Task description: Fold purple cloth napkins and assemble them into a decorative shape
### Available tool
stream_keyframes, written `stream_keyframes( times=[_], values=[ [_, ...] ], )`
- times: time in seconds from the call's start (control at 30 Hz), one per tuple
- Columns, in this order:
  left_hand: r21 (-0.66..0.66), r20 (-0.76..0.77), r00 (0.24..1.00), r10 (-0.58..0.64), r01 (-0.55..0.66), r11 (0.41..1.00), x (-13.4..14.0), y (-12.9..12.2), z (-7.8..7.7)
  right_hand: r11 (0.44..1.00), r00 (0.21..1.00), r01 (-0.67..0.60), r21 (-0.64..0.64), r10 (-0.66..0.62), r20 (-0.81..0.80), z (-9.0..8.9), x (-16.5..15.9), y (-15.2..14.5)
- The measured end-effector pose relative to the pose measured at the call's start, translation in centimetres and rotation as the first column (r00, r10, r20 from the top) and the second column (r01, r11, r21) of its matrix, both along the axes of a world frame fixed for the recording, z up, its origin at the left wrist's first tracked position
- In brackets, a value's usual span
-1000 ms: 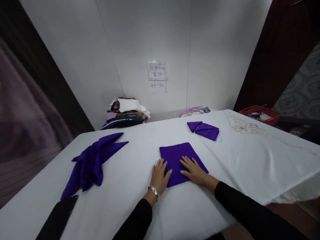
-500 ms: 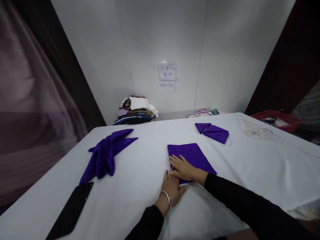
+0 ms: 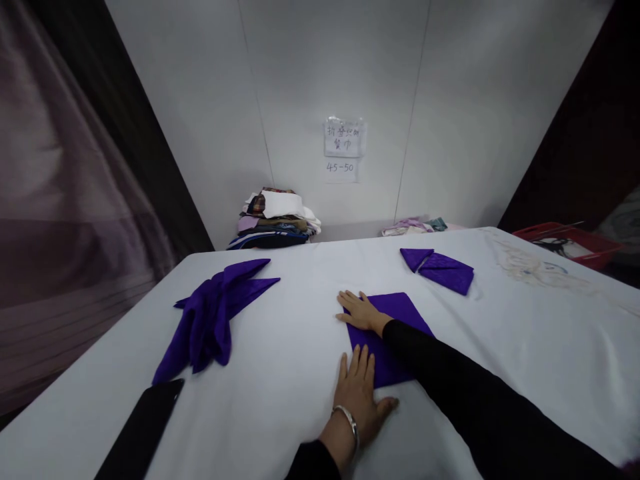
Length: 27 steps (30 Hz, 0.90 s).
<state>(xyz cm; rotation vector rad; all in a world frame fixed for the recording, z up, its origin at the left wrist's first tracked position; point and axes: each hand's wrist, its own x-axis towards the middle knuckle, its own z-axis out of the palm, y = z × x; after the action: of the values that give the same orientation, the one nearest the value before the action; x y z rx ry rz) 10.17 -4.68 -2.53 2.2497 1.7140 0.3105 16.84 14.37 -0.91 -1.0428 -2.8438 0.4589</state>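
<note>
A purple cloth napkin [image 3: 395, 313], folded into a flat four-sided shape, lies on the white tablecloth [image 3: 280, 400] in front of me. My right hand [image 3: 361, 312] rests flat across its far left corner, fingers outstretched past the edge onto the tablecloth. Lower down, my left hand [image 3: 360, 390] is spread at the near left edge, with its fingertips on the cloth and a silver bangle on the wrist. Neither hand grips anything. My right sleeve hides part of the napkin's right side.
A crumpled purple napkin [image 3: 213, 313] lies at left, with a black phone-like slab [image 3: 143, 427] below it. Another folded purple napkin [image 3: 445, 270] is at back right. Stacked clothes [image 3: 275, 220] and a red basket [image 3: 575, 243] stand beyond the table; handwritten paper [image 3: 343, 143] hangs on the wall.
My hands have moved apart: the right slid up to the napkin's far left corner, the left drew back toward me. The view has shifted slightly.
</note>
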Motion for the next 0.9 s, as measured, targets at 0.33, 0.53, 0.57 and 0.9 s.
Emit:
stream_keyframes(
  times=[0.33,0.53,0.57,0.9],
  values=[
    [-0.018,-0.052,0.999,-0.009,0.008,1.0,0.0,0.4,0.0,0.998,0.999,0.049,-0.046,-0.049,-0.017,0.9,-0.3,0.5],
    [0.023,-0.115,0.993,-0.016,0.019,1.0,-0.2,0.6,-0.3,0.998,0.997,0.02,-0.054,-0.024,-0.076,2.1,3.1,-4.3],
    [0.028,-0.12,0.993,-0.017,0.021,0.999,-0.2,0.6,-0.3,0.998,0.997,0.024,-0.051,-0.028,-0.069,1.9,4.4,-5.3],
    [0.063,-0.127,0.992,-0.003,0.012,0.998,-0.3,0.7,-0.6,0.83,0.831,0.539,0.146,-0.552,0.071,-1.3,22.1,-7.6]
  ],
)
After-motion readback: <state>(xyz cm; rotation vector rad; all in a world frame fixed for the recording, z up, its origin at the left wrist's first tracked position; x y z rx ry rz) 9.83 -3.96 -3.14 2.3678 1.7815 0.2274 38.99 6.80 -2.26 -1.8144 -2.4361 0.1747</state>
